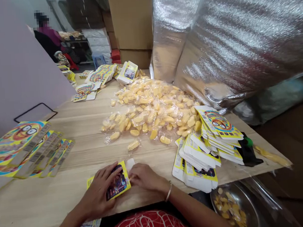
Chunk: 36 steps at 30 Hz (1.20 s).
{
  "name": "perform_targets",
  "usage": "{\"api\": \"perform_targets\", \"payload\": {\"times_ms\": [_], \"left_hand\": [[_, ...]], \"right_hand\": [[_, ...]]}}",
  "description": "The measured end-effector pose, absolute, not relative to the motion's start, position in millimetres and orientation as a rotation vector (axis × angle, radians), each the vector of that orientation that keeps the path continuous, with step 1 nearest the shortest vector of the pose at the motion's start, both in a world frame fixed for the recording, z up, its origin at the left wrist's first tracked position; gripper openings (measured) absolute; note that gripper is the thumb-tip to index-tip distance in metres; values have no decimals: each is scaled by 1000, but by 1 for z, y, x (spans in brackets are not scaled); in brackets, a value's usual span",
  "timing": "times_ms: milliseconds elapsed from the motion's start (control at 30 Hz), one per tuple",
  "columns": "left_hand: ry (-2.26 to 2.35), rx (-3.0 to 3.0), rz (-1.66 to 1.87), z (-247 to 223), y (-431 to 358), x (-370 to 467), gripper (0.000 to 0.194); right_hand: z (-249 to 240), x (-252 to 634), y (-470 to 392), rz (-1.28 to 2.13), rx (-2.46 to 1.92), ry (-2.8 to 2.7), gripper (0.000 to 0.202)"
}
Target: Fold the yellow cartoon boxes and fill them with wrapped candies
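A small yellow printed carton (118, 183) lies near the table's front edge. My left hand (102, 189) rests over it and grips its left part, thumb side toward me. At the carton's right end a white flap (129, 164) sticks out. My right hand (147, 177), with a bracelet on the wrist, is at that end with its fingers curled and pressed together; what they pinch is hidden. Just beyond the hands lies a single clear-wrapped yellow piece (133, 145), in front of a large heap of similar wrapped pieces (153, 106).
Flattened cartons (198, 151) are piled at the right, beside a black object (249, 151). Filled-out cartons (26, 146) stand in a row at the left. More cartons (99, 75) lie at the back. Below the right edge is a metal bowl (229, 208) of yellow pieces. A person (51, 37) sits far off.
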<state>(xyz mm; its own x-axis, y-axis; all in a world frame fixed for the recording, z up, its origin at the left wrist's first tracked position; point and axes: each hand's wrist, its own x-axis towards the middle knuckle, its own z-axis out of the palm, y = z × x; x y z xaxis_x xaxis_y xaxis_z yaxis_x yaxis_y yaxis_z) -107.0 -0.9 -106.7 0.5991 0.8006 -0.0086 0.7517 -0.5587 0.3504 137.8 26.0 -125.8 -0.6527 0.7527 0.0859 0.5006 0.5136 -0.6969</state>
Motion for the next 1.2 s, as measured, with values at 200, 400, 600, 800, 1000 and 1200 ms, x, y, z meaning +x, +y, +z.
{"api": "perform_targets", "payload": {"times_ms": [200, 400, 600, 800, 1000, 1200], "left_hand": [[1213, 2543, 150, -104, 1, -108, 84], [1234, 2528, 174, -102, 1, -108, 82], [1237, 2503, 204, -103, 1, -107, 87], [1216, 2527, 193, -106, 0, -109, 88], [1216, 2510, 140, -105, 1, -110, 91], [1274, 2469, 163, -107, 0, -110, 82]], "right_hand": [[-120, 138, 66, 1004, -1058, -2121, 31], [-125, 146, 104, 471, -1073, -2396, 14], [-137, 144, 44, 486, -845, -2511, 24], [-129, 129, 32, 771, -1009, -2190, 56], [-123, 161, 1, 710, -886, -2579, 67], [-125, 128, 20, 762, -761, -2671, 62]]}}
